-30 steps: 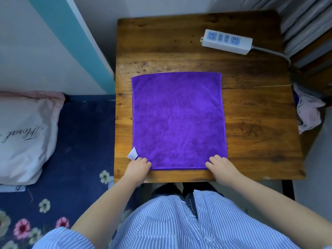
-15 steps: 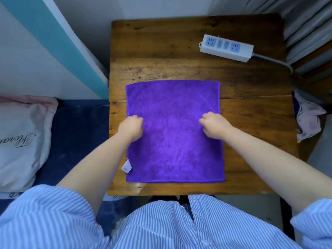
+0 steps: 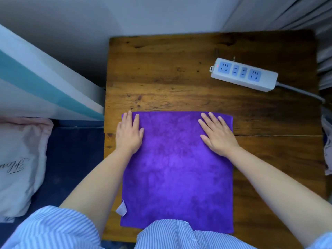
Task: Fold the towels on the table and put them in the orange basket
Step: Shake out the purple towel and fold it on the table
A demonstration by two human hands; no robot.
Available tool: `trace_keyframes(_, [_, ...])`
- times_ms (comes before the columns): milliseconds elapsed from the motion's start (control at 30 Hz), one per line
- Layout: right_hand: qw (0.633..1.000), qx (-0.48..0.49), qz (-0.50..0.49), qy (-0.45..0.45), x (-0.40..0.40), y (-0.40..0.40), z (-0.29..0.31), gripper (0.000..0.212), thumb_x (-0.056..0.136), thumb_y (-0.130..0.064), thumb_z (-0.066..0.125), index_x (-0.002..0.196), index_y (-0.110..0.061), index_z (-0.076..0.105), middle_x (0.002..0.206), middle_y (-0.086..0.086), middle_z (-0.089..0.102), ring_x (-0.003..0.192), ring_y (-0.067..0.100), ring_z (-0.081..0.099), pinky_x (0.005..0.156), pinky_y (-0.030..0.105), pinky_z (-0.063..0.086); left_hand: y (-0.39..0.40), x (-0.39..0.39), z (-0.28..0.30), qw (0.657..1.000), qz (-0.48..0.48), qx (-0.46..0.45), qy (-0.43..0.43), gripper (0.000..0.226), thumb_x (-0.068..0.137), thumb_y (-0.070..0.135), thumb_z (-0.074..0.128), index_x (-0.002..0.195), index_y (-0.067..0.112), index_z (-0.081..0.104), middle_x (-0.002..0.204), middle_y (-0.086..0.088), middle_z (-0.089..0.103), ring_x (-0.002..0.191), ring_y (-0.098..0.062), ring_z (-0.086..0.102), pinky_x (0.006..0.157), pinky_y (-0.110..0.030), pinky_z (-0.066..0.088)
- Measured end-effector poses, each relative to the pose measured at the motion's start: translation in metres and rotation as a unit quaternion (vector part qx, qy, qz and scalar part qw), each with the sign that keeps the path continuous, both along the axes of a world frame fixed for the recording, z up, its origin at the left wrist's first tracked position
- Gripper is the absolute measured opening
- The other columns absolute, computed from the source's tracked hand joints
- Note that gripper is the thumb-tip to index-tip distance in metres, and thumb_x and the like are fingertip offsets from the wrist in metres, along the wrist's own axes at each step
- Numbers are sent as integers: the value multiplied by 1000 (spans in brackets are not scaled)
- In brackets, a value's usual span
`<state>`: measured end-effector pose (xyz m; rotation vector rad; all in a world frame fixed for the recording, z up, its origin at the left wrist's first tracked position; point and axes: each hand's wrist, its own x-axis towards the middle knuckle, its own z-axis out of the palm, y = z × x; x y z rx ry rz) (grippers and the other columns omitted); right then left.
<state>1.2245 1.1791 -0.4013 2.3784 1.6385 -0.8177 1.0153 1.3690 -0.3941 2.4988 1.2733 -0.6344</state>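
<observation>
Pressing towel (image 3: 177,169) far edge | both hands (image 3: 129,134) (image 3: 218,134) (fingers flat, spread) | table (image 3: 161,72) bare beyond

1 purple towel (image 3: 177,169), 2 hands, 1 power strip (image 3: 244,74), 1 table (image 3: 161,72), 1 pillow (image 3: 19,164)

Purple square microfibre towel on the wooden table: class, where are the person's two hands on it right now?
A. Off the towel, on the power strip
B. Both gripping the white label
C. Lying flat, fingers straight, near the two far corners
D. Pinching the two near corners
C: the left hand and right hand lie flat with straight fingers on the purple square microfibre towel, by its far corners.
</observation>
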Motion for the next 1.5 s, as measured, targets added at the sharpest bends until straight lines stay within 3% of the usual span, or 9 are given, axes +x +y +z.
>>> trace_keyframes(100, [998, 17, -62, 1, 17, -7, -2, 84, 75, -52, -1, 144, -13, 27, 155, 7, 18, 145, 27, 12, 116, 36, 1, 18, -10, -7, 999, -8, -26, 38, 67, 97, 46, 30, 150, 14, 4, 158, -11, -5, 147, -24, -6, 119, -38, 5])
trace_keyframes(267, [990, -46, -134, -16, 42, -16, 6, 70, 89, -53, 5, 148, -16, 7, 158, 1, -3, 146, 19, -8, 116, 38, -9, 35, -10, -7, 997, 11, -44, 55, 69, 97, 47, 27, 150, 11, 0, 158, -7, -9, 147, -21, -10, 119, -40, 0])
trace_keyframes(400, [986, 36, -160, -14, 46, -5, 20, 45, 96, -18, 40, 138, -3, 38, 148, 14, 32, 140, 28, 24, 116, 40, 15, 44, 0, 0, 1000, -18, 9, -7, 52, 97, 27, 39, 143, 2, 30, 151, -18, 25, 141, -33, 21, 114, -43, 21])
trace_keyframes(500, [987, 18, -157, -6, 47, 8, 30, 41, 90, -9, 48, 132, -6, 47, 131, 15, 50, 123, 30, 43, 103, 38, 36, 49, 10, 9, 999, -51, 16, -3, 35, 90, 13, 48, 121, -2, 50, 127, -22, 49, 120, -37, 41, 96, -43, 39])
trace_keyframes(700, [975, -75, -205, 34, 65, 35, 46, 31, 84, -1, 54, 113, -8, 63, 116, 11, 61, 104, 25, 57, 78, 29, 47, 53, 24, 24, 997, -61, -16, 49, 28, 87, 4, 44, 114, 1, 51, 116, -21, 53, 107, -38, 52, 82, -41, 46])
trace_keyframes(867, [960, 88, -264, -17, 83, 43, 76, 24, 87, -1, 52, 108, -3, 64, 114, 16, 57, 110, 31, 52, 87, 36, 45, 68, 23, 52, 992, 8, 78, -101, 25, 92, 5, 44, 112, 1, 58, 111, -21, 53, 106, -38, 50, 81, -43, 46])
trace_keyframes(1100, [939, 274, -195, -64, 65, 13, 107, 16, 78, 8, 51, 85, 8, 66, 91, 26, 63, 97, 39, 52, 82, 39, 41, 48, -14, 79, 945, -160, 133, -251, 14, 75, -4, 51, 79, -6, 64, 75, -24, 66, 69, -41, 63, 51, -39, 49])
trace_keyframes(1367, [942, 317, -88, -62, 0, -86, 84, 27, 65, -8, 38, 62, 2, 63, 63, 19, 62, 62, 37, 61, 67, 31, 41, -15, -98, 65, 922, -301, 71, -235, 16, 71, 11, 39, 67, 7, 54, 56, -12, 55, 47, -28, 55, 35, -25, 41])
trace_keyframes(1500, [956, 275, -70, -77, -26, -118, 69, 14, 58, 15, 61, 63, 2, 63, 64, 18, 62, 64, 38, 61, 61, 38, 53, -38, -122, 58, 923, -337, 40, -182, 14, 64, -2, 66, 63, 7, 57, 55, -8, 55, 46, -25, 54, 31, -23, 36])
